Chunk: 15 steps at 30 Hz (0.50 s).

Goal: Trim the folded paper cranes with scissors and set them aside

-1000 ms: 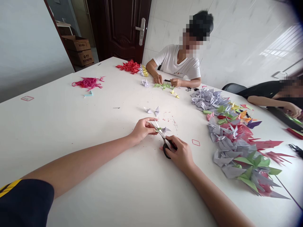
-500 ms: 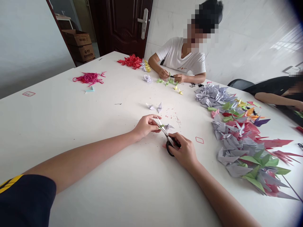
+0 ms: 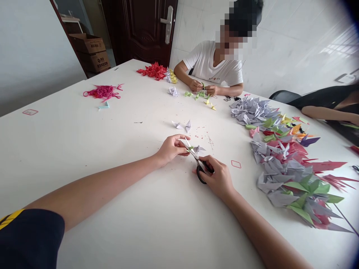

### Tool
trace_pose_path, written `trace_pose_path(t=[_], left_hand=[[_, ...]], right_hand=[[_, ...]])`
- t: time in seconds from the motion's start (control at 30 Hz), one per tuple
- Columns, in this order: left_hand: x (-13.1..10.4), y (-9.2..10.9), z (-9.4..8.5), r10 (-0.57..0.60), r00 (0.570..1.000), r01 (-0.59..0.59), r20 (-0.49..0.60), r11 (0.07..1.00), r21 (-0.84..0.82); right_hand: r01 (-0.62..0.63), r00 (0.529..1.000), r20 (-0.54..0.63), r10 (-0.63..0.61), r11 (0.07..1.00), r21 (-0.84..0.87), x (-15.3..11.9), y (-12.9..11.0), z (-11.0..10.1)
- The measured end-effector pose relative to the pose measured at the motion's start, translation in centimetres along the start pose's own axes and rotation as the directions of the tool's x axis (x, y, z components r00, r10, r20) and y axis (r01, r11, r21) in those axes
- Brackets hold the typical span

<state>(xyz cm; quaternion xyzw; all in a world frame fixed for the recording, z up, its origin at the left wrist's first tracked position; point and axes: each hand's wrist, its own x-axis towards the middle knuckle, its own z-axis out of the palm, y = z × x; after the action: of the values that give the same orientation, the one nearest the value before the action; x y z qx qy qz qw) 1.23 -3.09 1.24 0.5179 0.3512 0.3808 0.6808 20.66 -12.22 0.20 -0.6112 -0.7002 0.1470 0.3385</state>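
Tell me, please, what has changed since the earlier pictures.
Across the table, the co-worker's hands have drawn closer together, with a green paper piece now between them. The right hand still holds the scissors, the left hand a green scrap; the paper pile stays put.

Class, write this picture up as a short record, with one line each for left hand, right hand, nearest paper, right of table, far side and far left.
Left hand: fingertips beside the blades and a small green paper piece; grip unclear
Right hand: holds black-handled scissors
Nearest paper: a pale folded shape beside the blades
Right of table: a heap of folded paper, mostly pale, with green, red and orange
Far side: a person in a white shirt; a red paper pile
Far left: a pink tangle
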Motion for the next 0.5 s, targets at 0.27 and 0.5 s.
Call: trace_pose_path(t=[0.27, 0.5], left_hand=[[0.05, 0.01, 0.02, 0.001, 1.000, -0.001, -0.002, 1.000, -0.017], [0.05, -0.06, 0.01, 0.006, 1.000, -0.006, -0.001, 1.000, -0.010]], right_hand=[[-0.003, 1.000, 0.002, 0.003, 1.000, 0.005, 0.03, -0.01, -0.02], [-0.002, 1.000, 0.003, 0.002, 1.000, -0.001, 0.06, -0.10, -0.07]])
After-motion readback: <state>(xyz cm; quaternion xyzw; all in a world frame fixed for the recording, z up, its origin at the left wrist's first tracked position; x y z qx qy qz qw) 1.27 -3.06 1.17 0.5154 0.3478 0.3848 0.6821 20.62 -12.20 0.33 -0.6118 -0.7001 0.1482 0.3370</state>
